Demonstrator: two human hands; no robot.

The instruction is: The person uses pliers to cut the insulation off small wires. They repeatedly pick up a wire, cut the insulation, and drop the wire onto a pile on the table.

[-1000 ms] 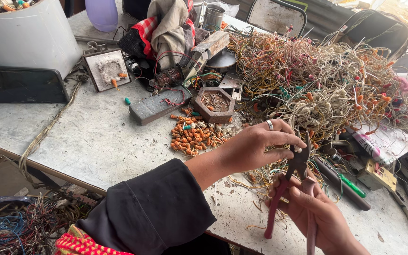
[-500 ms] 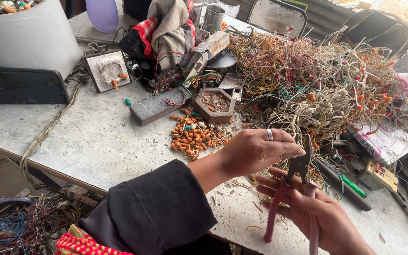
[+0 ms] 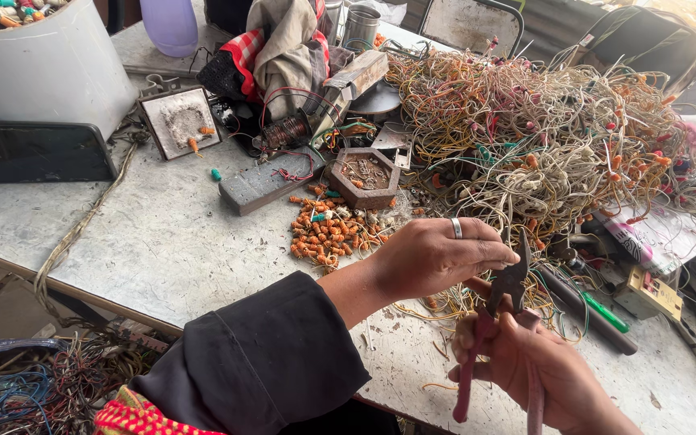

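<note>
While my right hand (image 3: pixel 537 370) grips the red-handled pliers (image 3: pixel 499 326) low over the table (image 3: pixel 147 242), my left hand (image 3: pixel 437 258) pinches a wire at the nose beside the wire heap (image 3: pixel 541 137), so I'd hold it taut & squeeze square, w/ fingers clear.

A pair of pliers (image 3: pixel 499 338) with worn pink-red handle sleeves and dark metal jaws is seen at the lower right of the frame. It is held nearly upright, jaws uppermost, handles slightly spread and pointing down toward the bottom edge. The jaws are set against thin pale wire strands (image 3: pixel 445 302), which are pinched just to their left and trail down onto the grey tabletop. The strands are yellowish-white, tangled and loosely looped.
</note>
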